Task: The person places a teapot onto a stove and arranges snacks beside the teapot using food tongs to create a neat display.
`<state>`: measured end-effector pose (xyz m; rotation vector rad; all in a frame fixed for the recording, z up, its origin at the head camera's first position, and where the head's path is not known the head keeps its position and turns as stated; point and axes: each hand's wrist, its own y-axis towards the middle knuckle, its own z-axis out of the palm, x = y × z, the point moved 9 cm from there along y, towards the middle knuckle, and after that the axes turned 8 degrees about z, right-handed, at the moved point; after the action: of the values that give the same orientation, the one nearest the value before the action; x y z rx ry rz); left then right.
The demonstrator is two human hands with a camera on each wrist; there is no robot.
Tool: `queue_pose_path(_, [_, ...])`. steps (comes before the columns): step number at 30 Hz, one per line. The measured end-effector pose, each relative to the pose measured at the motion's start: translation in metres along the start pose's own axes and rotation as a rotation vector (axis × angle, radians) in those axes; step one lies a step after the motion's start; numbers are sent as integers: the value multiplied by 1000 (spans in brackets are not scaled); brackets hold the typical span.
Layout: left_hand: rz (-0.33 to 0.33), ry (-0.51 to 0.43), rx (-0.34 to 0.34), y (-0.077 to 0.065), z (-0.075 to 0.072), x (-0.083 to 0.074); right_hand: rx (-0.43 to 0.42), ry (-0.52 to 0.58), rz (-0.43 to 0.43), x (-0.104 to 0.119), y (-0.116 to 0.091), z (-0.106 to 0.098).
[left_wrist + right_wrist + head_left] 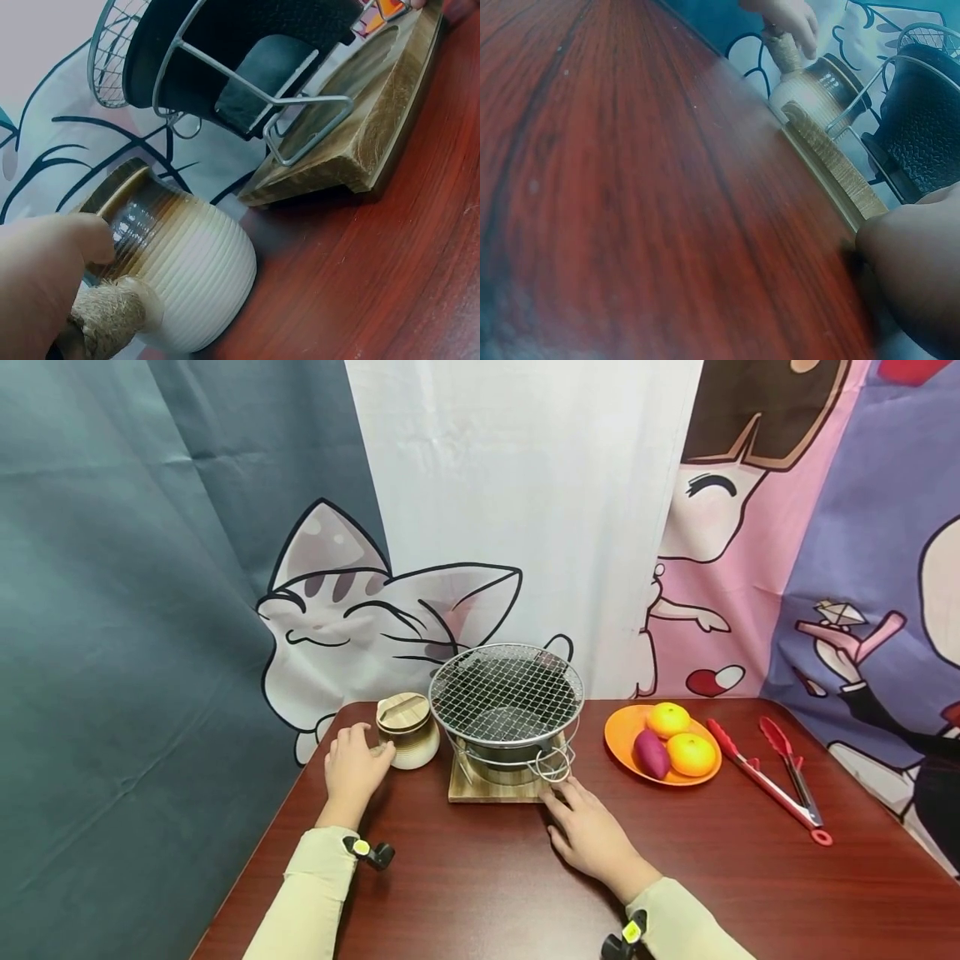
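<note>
My left hand (354, 766) is at the left side of a small lidded ceramic pot (415, 749), brown above and cream below. In the left wrist view its thumb (96, 236) lies against the pot's neck, above the rope-wrapped handle (112, 319). The handle shows uncovered; the other fingers are hidden there. A black tabletop stove (251, 71) with a round wire grill net (506, 689) stands on a square wooden base (491, 793). My right hand (596, 839) lies at the base's right front corner, fingers touching its edge, thumb apart on the table side.
An orange plate (621, 735) with two oranges (690, 754) and a purple sweet potato (651, 754) is to the right. Beyond it lie red-tipped tongs (780, 789), spread apart. A wire ring (552, 766) hangs at the stove's front right. A printed curtain (525, 502) stands behind the table (480, 877).
</note>
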<state>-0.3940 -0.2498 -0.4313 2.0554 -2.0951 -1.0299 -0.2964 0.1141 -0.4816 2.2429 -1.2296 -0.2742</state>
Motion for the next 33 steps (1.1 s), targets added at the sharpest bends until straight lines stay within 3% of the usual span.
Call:
queue_pose_path(7, [-59, 20, 131, 0, 14, 10, 0, 5, -3, -2, -1, -1])
queue_pose_path(12, [-82, 18, 187, 0, 21, 14, 3, 8, -3, -3, -1, -1])
queue_pose_path(24, [-61, 34, 217, 2, 17, 15, 22, 10, 13, -3, 1, 2])
queue_pose_path(33, [-45, -27, 144, 2, 19, 20, 10, 15, 10, -2, 1, 1])
